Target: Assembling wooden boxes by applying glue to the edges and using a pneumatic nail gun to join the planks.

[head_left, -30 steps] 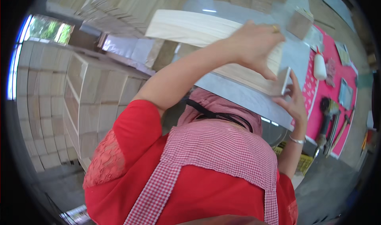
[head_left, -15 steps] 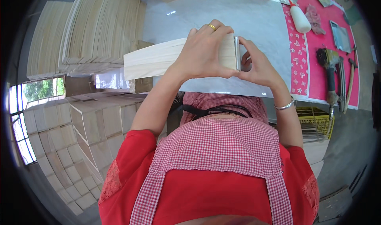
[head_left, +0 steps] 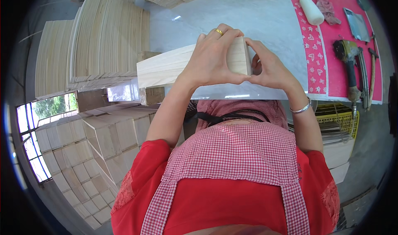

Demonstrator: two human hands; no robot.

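A long pale wooden box [head_left: 166,66] lies crosswise above the white table near its front edge. My left hand [head_left: 209,61], with a gold ring, is closed over its right part, thumb on the near side and fingers on the far side. At the right end of the box sits a thin wooden end panel [head_left: 248,55], seen nearly edge-on. My right hand [head_left: 271,69] grips this panel between thumb and forefinger at its near and far corners, the other fingers curled behind. Both thumbs meet at the near corner. The inside of the box is hidden.
Stacks of thin wooden boards [head_left: 110,40] stand at the left, with a wooden block [head_left: 151,95] by the box. On the pink cloth [head_left: 338,79] at right lie a white glue bottle [head_left: 311,10], nail gun [head_left: 350,65], hammer [head_left: 372,75] and rag [head_left: 327,8]. Stacked boxes [head_left: 78,160] fill the lower left.
The end panel has come closer against the box; the pale edge strip seen before no longer shows. Both hands keep their hold. The whole view has shifted slightly.
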